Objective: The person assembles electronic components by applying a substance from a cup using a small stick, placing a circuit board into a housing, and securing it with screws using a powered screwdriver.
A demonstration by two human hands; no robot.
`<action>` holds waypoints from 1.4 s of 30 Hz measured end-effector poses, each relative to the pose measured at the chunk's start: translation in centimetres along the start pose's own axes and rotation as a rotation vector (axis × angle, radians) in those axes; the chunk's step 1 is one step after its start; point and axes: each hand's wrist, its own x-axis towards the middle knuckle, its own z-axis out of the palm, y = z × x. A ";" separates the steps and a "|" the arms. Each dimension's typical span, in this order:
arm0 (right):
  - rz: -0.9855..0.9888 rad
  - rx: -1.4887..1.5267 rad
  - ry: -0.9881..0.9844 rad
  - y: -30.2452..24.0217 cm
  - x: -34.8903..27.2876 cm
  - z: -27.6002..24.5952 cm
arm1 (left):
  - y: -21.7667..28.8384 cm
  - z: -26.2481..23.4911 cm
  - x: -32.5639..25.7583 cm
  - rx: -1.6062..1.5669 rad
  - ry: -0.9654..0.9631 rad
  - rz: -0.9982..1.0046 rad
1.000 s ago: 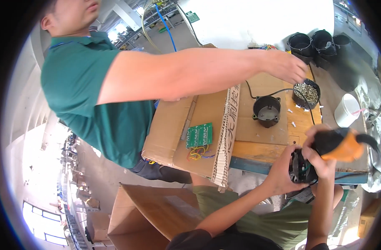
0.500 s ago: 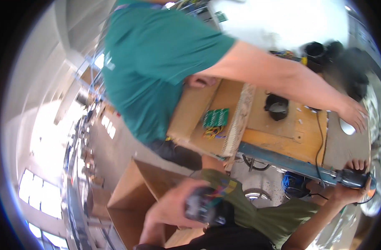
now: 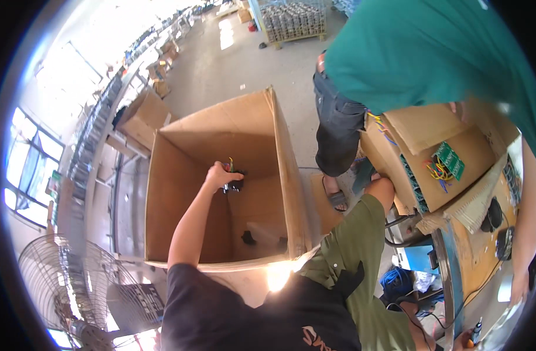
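My left hand (image 3: 217,175) is reached down into a large open cardboard box (image 3: 183,193), closed around a black housing (image 3: 235,185) with short coloured wires sticking up. The housing hangs inside the box, above its floor. A small dark part (image 3: 248,237) lies at the bottom near clear plastic. At the lower right edge, beside the bench, my right hand (image 3: 462,343) shows only in part. It grips an orange-and-black power screwdriver (image 3: 474,333), mostly cut off by the picture's dark rim.
A co-worker in a green shirt (image 3: 420,52) leans over the wooden bench (image 3: 475,260) at right. A smaller carton (image 3: 391,158) there holds green circuit boards (image 3: 449,160) and coloured wires. A wire-guarded fan (image 3: 74,292) stands lower left. A blue cable coil (image 3: 396,283) lies under the bench.
My view has swung left. My left hand has carried the black housing from in front of my body into the large box. The screwdriver stays in my right hand.
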 end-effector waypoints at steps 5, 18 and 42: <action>0.250 -0.304 -0.155 -4.8 5.9 -1.4 | -7.6 15.0 3.1 0.625 -0.273 0.063; 0.084 -0.278 0.127 -1.5 3.4 -0.1 | -5.9 24.8 6.5 0.440 -0.255 0.308; -0.387 -1.466 -0.403 9.4 -13.5 3.2 | 32.6 17.8 -27.1 0.867 -0.819 1.859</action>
